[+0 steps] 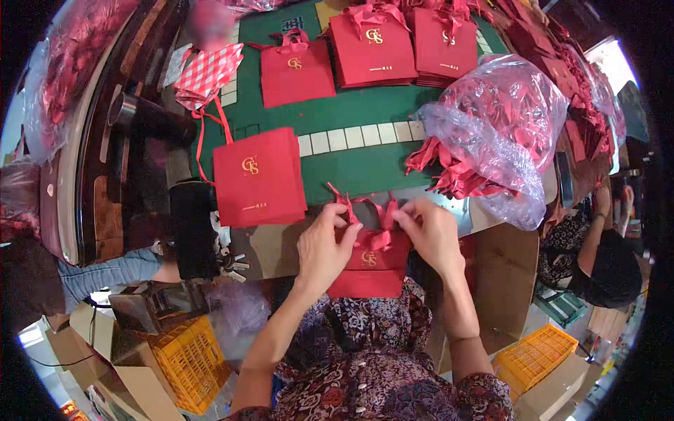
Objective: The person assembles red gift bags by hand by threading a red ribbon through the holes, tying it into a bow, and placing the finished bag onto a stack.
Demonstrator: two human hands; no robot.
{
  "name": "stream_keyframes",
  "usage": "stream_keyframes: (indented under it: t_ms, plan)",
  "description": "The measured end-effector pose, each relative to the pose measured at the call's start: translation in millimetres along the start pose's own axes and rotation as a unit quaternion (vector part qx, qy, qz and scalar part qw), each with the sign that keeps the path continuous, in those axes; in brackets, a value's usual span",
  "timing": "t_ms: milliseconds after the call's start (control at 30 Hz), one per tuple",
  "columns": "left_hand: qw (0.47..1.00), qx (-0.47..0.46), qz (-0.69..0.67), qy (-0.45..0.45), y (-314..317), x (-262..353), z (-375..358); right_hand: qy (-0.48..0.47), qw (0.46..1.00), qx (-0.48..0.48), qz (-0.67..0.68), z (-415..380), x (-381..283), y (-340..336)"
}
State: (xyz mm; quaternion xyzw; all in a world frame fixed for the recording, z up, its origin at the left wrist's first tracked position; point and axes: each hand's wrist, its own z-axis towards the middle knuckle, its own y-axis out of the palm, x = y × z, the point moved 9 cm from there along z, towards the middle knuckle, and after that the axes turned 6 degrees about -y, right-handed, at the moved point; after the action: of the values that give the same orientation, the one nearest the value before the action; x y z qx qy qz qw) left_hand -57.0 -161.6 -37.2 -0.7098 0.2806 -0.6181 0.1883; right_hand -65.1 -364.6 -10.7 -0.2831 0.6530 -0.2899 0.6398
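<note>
A small red paper gift bag [366, 282] with a gold logo rests at my lap, against the near table edge. My left hand [324, 247] is closed, pinching the red ribbon [380, 240] at the left of the bag's top. On the other side, my right hand [430, 230] also pinches the ribbon, between thumb and fingers. Just beyond my left hand lies a stack of flat red bags [261, 179], which show no ribbons on top. Red ribbons [456, 172] spill from a see-through plastic bag [502, 105] beyond my right hand.
On the green table [337, 168], red bags with ribbon handles [298, 74] stand in piles at the back. A checked cloth [208, 74] hangs at the left. Yellow crates [193, 365] and cardboard boxes sit below. Another person's arm [593, 231] shows at the right.
</note>
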Motion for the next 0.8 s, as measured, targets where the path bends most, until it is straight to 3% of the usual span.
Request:
stream_keyframes:
  t_ms: [33, 167, 233, 300, 367, 433, 500, 633, 733, 800]
  plan:
    - [1.0, 0.008, 0.017, 0.0, 0, 1, 1, -0.01, 0.998, 0.017, -0.059, 6, 3, 3]
    - [0.999, 0.005, 0.039, -0.002, 4, 4, 7, -0.054, 0.997, 0.025, -0.051, 18, 16, 21]
    - [0.998, 0.033, 0.046, 0.031, 4, 11, 9, -0.054, 0.997, 0.05, 0.013, 20, 16, 19]
    - [0.996, 0.051, 0.057, 0.055, 4, 15, 10, -0.032, 0.998, 0.031, 0.044, 17, 17, 19]
    - [0.997, 0.041, 0.049, 0.041, 6, 15, 11, 0.007, 0.984, 0.007, 0.179, 13, 22, 24]
    - [0.991, 0.07, 0.063, 0.097, 4, 25, 9, -0.01, 0.979, 0.007, 0.204, 10, 20, 25]
    - [0.991, 0.074, 0.044, 0.099, 3, 29, 9, 0.003, 0.957, -0.01, 0.289, 7, 20, 33]
    - [0.99, 0.081, 0.002, 0.111, 3, 32, 6, 0.03, 0.949, -0.072, 0.307, 4, 9, 48]
    - [0.99, 0.087, -0.043, 0.101, 1, 30, 5, -0.038, 0.954, -0.009, 0.296, 7, 1, 42]
    - [0.991, 0.083, -0.047, 0.099, 0, 31, 5, -0.023, 0.95, -0.028, 0.31, 6, 8, 47]
